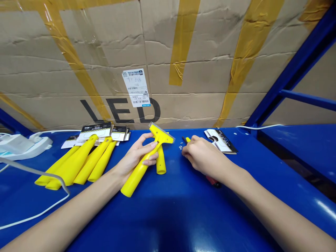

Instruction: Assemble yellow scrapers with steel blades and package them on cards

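Head view, left to right across a blue shelf [162, 217] backed by a taped cardboard box [204, 87]: at the far left sits a white power strip [43, 144], with a pale cable [26, 166] looping in front of it. Next lie several yellow handles [75, 162] side by side, their narrow ends by a stack of printed cards [94, 130]. Near the middle, the left hand [140, 152] is closed around a yellow scraper [137, 176], tilted with its wide head pointing away. Just behind that, another yellow handle [161, 162] shows. Small metal pieces [180, 147] lie beside the right hand [196, 152], whose fingers are curled together; I cannot tell what they grip. A red-and-black object [213, 181] pokes out below its wrist, and a folded card [221, 141] lies beyond.
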Action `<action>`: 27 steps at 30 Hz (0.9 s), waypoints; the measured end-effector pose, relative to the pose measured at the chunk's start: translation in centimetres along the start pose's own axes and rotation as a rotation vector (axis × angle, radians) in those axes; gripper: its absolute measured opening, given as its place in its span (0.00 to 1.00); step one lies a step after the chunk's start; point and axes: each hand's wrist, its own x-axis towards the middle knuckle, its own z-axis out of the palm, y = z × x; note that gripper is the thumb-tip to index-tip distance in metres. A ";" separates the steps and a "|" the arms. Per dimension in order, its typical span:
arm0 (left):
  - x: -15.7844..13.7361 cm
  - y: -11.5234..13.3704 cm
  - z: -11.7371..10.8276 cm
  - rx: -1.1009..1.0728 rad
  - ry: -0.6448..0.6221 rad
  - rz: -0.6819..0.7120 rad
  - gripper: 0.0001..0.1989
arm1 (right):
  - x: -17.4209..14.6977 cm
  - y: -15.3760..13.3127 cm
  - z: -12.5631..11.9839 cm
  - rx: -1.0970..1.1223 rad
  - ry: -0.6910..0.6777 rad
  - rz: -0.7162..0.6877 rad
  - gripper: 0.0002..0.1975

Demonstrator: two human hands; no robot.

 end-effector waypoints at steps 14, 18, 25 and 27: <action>-0.1 -0.2 0.2 0.000 0.006 -0.010 0.17 | -1.5 1.2 1.1 0.387 0.154 -0.119 0.11; -0.2 -0.3 0.2 0.002 -0.006 -0.014 0.19 | -1.5 1.2 1.3 0.411 0.148 -0.116 0.09; -0.3 -0.4 0.0 0.091 -0.106 -0.085 0.19 | -1.6 0.4 0.3 0.549 0.436 -0.083 0.09; -0.5 -0.5 0.1 0.128 -0.150 -0.111 0.19 | -1.5 0.1 0.3 0.612 0.503 -0.073 0.11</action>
